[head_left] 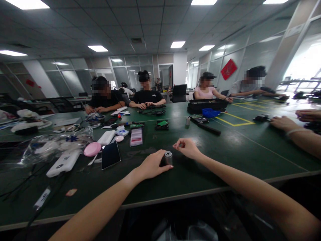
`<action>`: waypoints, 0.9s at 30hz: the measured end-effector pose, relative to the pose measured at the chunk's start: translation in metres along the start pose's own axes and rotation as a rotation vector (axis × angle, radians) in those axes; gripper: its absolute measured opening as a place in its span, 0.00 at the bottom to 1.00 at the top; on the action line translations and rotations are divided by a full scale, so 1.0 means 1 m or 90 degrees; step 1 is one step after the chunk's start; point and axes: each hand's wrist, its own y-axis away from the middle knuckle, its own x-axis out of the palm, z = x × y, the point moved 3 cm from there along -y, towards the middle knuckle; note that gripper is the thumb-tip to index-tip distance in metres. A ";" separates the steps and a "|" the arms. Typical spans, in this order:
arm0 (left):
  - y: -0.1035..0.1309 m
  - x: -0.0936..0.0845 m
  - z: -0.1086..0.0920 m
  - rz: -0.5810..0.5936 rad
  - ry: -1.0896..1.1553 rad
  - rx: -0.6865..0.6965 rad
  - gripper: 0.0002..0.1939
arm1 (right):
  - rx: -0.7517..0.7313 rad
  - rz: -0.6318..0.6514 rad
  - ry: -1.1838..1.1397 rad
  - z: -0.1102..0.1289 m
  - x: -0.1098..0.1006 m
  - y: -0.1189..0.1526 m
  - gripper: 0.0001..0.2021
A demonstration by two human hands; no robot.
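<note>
My left hand (pixel 153 164) is wrapped round a small silver metal cylinder (pixel 169 158), which stands upright on the green table and resembles a small electric motor. Dark holes show in its top face. To the right and slightly farther off, my right hand (pixel 187 148) is raised over the table with thumb and fingers pinched together. Whatever its fingertips hold, if anything, is too small to make out. A similar light-coloured cylinder (pixel 188 121) stands farther back, beside an opened device with a circuit board (pixel 199 118).
On the left lie a phone or tablet (pixel 111 156), a pink round case (pixel 92 149), a white power bank (pixel 64 163) and plastic bags (pixel 45 147). Circuit boards (pixel 162 124) and a blue tray (pixel 210 112) lie farther back. Co-workers sit opposite; another person's hand (pixel 283 123) is at right.
</note>
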 end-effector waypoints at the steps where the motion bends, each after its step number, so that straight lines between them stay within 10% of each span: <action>1: 0.000 0.000 0.000 0.000 0.004 0.002 0.21 | 0.003 0.018 0.022 -0.001 0.001 0.001 0.03; 14: -0.001 0.002 0.002 -0.001 -0.008 0.006 0.22 | 0.022 0.103 0.188 -0.011 0.001 0.000 0.03; 27: -0.001 0.001 0.001 0.002 -0.005 0.004 0.21 | -0.046 0.059 -0.007 0.016 0.003 0.002 0.04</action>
